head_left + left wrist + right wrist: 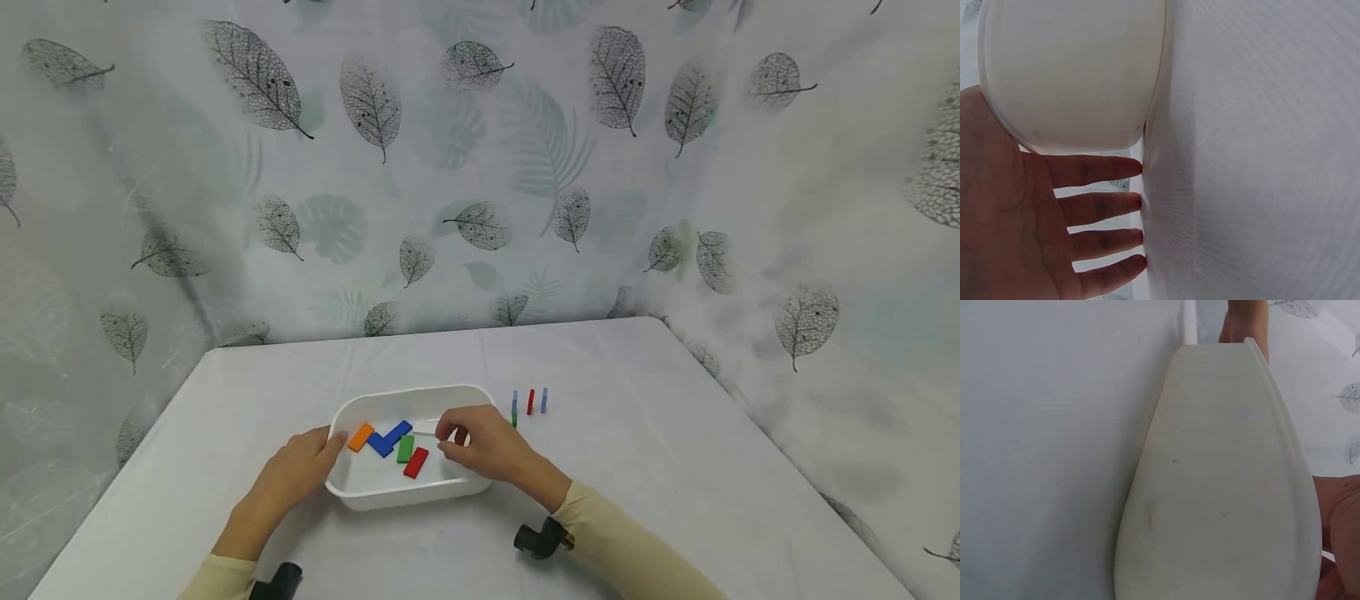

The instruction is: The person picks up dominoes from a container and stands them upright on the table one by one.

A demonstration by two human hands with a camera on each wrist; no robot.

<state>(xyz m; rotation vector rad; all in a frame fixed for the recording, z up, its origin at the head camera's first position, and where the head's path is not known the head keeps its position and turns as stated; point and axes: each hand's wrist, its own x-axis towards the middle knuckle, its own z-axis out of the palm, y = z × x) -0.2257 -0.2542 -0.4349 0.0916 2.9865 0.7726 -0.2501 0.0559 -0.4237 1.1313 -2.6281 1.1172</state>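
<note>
A white plastic tray [405, 497] stands on the table, with small flat rectangular blocks inside: an orange block [361, 437], two blue blocks [397, 432] touching, a green block [405, 449] and a red block [416, 463]. At the tray's left end my left hand [303, 462] holds it, thumb over the rim. In the left wrist view its other fingers [1094, 170] extend straight beside the outer wall, tips at the table. Over the tray's right part, my right hand [483, 442] has thumb and index brought together on a thin whitish piece [423, 433]. The right wrist view shows mostly tray wall.
Right of the tray, several thin blocks stand on the white table [675, 467]: a red one [531, 402], a blue one [544, 401], another blue one [514, 401] and a green one [514, 417] partly behind my right hand. Leaf-patterned curtains [465, 183] surround the table.
</note>
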